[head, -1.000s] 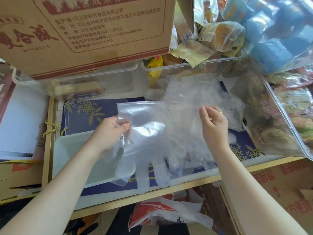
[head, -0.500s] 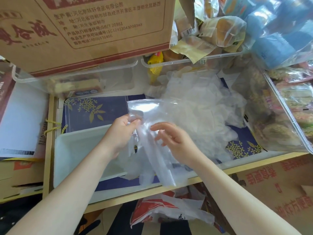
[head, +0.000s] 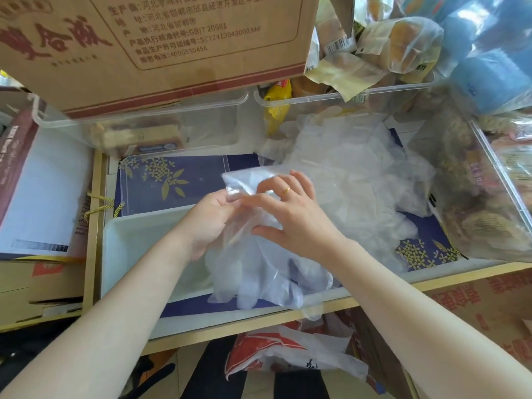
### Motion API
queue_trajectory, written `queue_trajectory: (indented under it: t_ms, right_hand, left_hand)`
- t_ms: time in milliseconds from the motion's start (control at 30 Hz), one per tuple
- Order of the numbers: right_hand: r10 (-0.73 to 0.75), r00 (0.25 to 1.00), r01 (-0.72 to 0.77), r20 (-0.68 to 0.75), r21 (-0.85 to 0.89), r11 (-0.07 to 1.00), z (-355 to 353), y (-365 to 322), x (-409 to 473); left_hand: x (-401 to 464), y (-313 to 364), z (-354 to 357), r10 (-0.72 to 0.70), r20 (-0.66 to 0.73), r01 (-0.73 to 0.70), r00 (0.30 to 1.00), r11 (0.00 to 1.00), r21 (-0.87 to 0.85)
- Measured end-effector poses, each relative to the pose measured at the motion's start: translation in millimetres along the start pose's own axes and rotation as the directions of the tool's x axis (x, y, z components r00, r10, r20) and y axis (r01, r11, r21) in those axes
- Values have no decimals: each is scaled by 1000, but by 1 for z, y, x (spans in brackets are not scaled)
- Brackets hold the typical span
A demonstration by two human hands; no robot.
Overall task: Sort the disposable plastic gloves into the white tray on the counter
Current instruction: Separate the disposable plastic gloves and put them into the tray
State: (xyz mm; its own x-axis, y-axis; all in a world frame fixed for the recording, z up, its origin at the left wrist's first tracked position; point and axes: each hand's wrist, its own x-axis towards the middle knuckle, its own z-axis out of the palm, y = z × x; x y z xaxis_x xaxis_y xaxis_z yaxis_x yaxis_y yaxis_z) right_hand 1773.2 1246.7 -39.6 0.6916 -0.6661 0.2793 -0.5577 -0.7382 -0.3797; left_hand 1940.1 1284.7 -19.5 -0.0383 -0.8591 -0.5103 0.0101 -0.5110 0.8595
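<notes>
Fingers first: the left hand has its thumb and fingertips pinched on the top edge of a clear glove, and the right hand lies over the same glove with fingers spread and only lightly bent, thumb tucked against the plastic. Looks more like pressing and smoothing than gripping, tbh.

That glove hangs between the two hands, its finger ends drooping over the right end of the white tray and past the tray's near rim. So it's half in, not in yet.

For doing this bit well, I'd guess the trick is keeping the pinch at the cuff and letting the right palm sweep downward so the film flattens instead of bunching. Then lower it leftward so the dangling ends land inside the rim, not draped over it. This stuff is light and clingy, so it may stick to skin on release; peel the hands off slowly.

Loose pile of gloves sits just beyond the right hand on the blue patterned mat, still plenty to go. Cardboard box and clear bins crowd the back.
</notes>
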Motion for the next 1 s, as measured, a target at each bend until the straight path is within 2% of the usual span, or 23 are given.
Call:
queue_trajectory:
  t_ms: [67, 100, 133, 200, 233, 267, 300, 367, 467, 533, 633, 767, 933, 1000]
  right_hand:
    - [30, 999, -34, 31, 138, 990, -12, 6, 2]
    - [88, 992, -110, 93, 277, 955, -19, 7, 2]
    - [166, 969, -233, 185, 440, 868, -27, 7, 1]
    - [356, 876, -473, 324, 717, 512, -40, 7, -1]
    - [470, 812, -526, 345, 781, 337, -41, 10, -3]
    - [580, 737, -553, 346, 803, 224, -39, 13, -5]
    - [666, 664, -594, 341, 781, 193, -34, 16, -6]
    - [751, 563, -708, 346, 671, 221, -21, 22, -9]
    - [821, 428, -814, 378, 557, 167, -4, 28, -14]
    - [836, 403, -838, 372, 517, 174, 1, 28, -15]
    - [834, 426, -829, 349, 520, 206, 4, 28, -13]
    - [785, 540, -811, 304, 439, 388, 5, 27, -9]
    - [702, 659, -750, 270, 303, 587, 6, 33, -11]
    - [714, 661, -734, 229, 392, 554, 8, 38, -15]
  left_hand:
    - [-1, 0, -3, 20, -8, -20, 1000, 999, 49]
    - [-2, 2, -3, 24, -12, -24, 1000, 999, 41]
    - [-4, 3, -3, 24, -12, -24, 1000, 999, 25]
    - [-5, 3, -3, 12, 8, -12, 1000, 1000, 7]
    - [-4, 2, -4, 8, 14, -8, 1000, 1000, 7]
    - [-3, 1, -6, -5, 9, 5, 1000, 1000, 8]
    - [-1, -1, -8, -22, -2, 22, 1000, 1000, 12]
    - [2, -2, -10, -68, -25, 69, 997, 997, 25]
    - [5, -3, -9, -110, -94, 111, 989, 994, -3]
    - [5, -1, -11, -144, -105, 137, 984, 988, -70]
    - [3, 5, -10, -180, -38, 178, 983, 982, -57]
    - [7, 15, -12, -79, -50, 85, 996, 986, 141]
    - [14, 16, -25, -73, 29, 59, 997, 941, 333]
    - [8, 20, -26, -46, 127, 4, 991, 951, 308]
